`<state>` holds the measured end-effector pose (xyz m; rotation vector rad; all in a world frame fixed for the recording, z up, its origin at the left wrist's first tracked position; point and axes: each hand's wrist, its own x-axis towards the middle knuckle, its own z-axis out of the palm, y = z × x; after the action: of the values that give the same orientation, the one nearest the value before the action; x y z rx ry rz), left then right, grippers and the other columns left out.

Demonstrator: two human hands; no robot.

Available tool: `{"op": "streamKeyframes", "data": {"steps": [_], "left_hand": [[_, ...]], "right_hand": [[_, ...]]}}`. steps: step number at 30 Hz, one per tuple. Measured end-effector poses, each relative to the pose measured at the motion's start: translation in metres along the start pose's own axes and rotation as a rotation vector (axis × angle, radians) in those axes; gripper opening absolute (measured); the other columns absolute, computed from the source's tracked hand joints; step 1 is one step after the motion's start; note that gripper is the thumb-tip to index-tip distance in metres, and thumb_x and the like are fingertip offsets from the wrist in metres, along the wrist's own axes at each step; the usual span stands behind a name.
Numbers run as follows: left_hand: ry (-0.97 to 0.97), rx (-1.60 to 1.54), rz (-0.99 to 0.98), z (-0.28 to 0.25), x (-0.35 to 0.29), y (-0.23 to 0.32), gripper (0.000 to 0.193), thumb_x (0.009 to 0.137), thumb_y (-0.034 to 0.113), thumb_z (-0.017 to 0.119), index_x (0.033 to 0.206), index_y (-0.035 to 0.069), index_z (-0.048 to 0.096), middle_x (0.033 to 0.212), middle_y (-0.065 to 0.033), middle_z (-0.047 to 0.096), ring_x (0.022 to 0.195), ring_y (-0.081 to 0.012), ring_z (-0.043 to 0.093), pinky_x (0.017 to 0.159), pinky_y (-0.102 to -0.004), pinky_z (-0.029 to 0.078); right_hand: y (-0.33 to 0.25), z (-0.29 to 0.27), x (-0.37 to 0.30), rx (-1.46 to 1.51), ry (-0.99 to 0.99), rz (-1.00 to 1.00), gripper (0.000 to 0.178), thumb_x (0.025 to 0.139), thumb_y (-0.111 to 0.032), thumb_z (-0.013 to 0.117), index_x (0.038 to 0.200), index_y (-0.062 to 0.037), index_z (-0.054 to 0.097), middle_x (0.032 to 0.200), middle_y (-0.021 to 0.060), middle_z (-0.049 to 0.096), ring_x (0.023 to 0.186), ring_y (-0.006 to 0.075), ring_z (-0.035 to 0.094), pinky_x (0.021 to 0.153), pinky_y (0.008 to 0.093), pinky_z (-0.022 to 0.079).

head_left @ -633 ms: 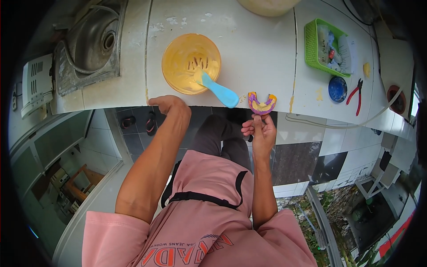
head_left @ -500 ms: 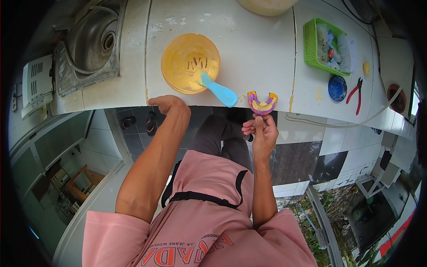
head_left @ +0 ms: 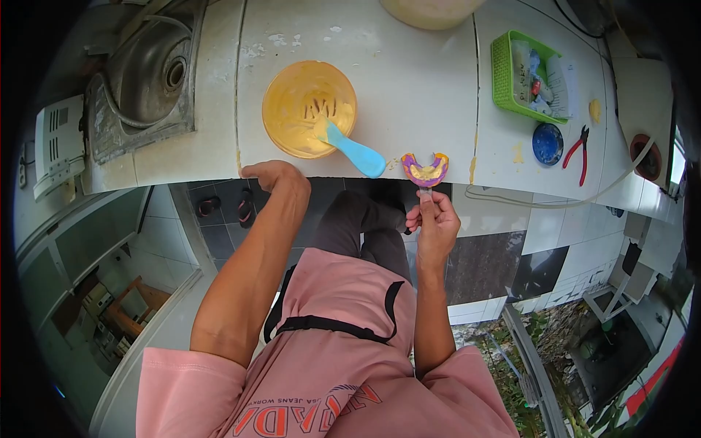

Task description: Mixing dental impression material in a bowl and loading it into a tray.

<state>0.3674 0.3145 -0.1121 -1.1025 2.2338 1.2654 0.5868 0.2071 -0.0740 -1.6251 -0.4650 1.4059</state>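
Note:
My right hand [head_left: 436, 225] pinches the short handle of a U-shaped dental impression tray [head_left: 426, 175]. Purple and orange impression material lines the tray, with pale yellow paste spread inside the curve. It is held at the counter's front edge. My left hand [head_left: 280, 174] leans on that edge further left, holding nothing visible; one digit stretches out to the left and the other fingers are mostly hidden. Between the hands stands an orange mixing bowl [head_left: 274, 131] smeared with yellow paste. A light blue spatula [head_left: 364, 159] rests in it, its wide end hanging over the rim.
The white counter [head_left: 409, 87] carries a metal sink [head_left: 139, 120] at left. To the right are a green basket [head_left: 502, 80] of small items, a blue round dish [head_left: 548, 144] and red-handled pliers [head_left: 574, 155]. A pale container [head_left: 431, 11] stands at the back. A hose [head_left: 584, 204] droops over the edge.
My right hand has turned slightly, and the tray's handle now shows between my fingers. The view has shifted a little; my left hand stays at the edge.

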Motion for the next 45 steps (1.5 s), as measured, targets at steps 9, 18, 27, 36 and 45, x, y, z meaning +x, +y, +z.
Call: {"op": "streamKeyframes", "data": {"steps": [9, 18, 27, 36, 45], "left_hand": [[-0.03, -0.005, 0.003, -0.004, -0.011, 0.001, 0.1, 0.082, 0.075, 0.024, 0.123, -0.012, 0.05, 0.13, -0.0211, 0.052, 0.115, -0.0328, 0.054, 0.1, -0.0376, 0.039], [-0.065, -0.017, 0.029, -0.006, -0.01, 0.002, 0.099, 0.083, 0.073, 0.024, 0.123, -0.014, 0.048, 0.129, -0.0212, 0.052, 0.115, -0.0331, 0.054, 0.099, -0.0371, 0.039], [-0.052, 0.011, 0.013, -0.005, -0.011, 0.001, 0.099, 0.083, 0.073, 0.025, 0.124, -0.013, 0.048, 0.13, -0.0211, 0.052, 0.115, -0.0326, 0.054, 0.1, -0.0359, 0.039], [-0.06, -0.038, 0.016, -0.001, -0.003, 0.0, 0.097, 0.083, 0.074, 0.024, 0.124, -0.01, 0.05, 0.132, -0.0186, 0.051, 0.117, -0.0308, 0.053, 0.1, -0.0357, 0.038], [-0.036, 0.03, 0.011, -0.005, -0.009, 0.001, 0.096, 0.083, 0.073, 0.022, 0.126, -0.009, 0.05, 0.133, -0.0183, 0.05, 0.117, -0.0315, 0.052, 0.101, -0.0366, 0.038]], "right_hand": [[-0.009, -0.003, -0.003, -0.203, 0.218, -0.243, 0.013, 0.09, -0.01, 0.059, 0.091, 0.0029, 0.062, 0.06, 0.0004, 0.054, 0.051, 0.003, 0.044, 0.045, 0.0195, 0.034], [-0.017, -0.01, 0.002, -0.72, 0.331, -0.738, 0.01, 0.086, -0.004, 0.062, 0.093, 0.0018, 0.067, 0.063, 0.0064, 0.056, 0.052, 0.0118, 0.05, 0.047, 0.0262, 0.039], [0.012, -0.009, 0.012, -0.285, 0.225, -0.325, 0.02, 0.093, -0.016, 0.058, 0.094, 0.0028, 0.065, 0.072, 0.0069, 0.065, 0.057, 0.0089, 0.056, 0.05, 0.0225, 0.042], [0.026, -0.003, 0.021, 0.091, 0.079, -0.042, 0.025, 0.094, -0.021, 0.058, 0.093, 0.0029, 0.065, 0.074, 0.0069, 0.066, 0.059, 0.0074, 0.055, 0.054, 0.0198, 0.042], [0.022, -0.001, 0.012, 0.278, -0.024, 0.038, 0.025, 0.093, -0.023, 0.06, 0.094, 0.0012, 0.064, 0.072, 0.0042, 0.062, 0.059, 0.0074, 0.053, 0.054, 0.0194, 0.041]]}}
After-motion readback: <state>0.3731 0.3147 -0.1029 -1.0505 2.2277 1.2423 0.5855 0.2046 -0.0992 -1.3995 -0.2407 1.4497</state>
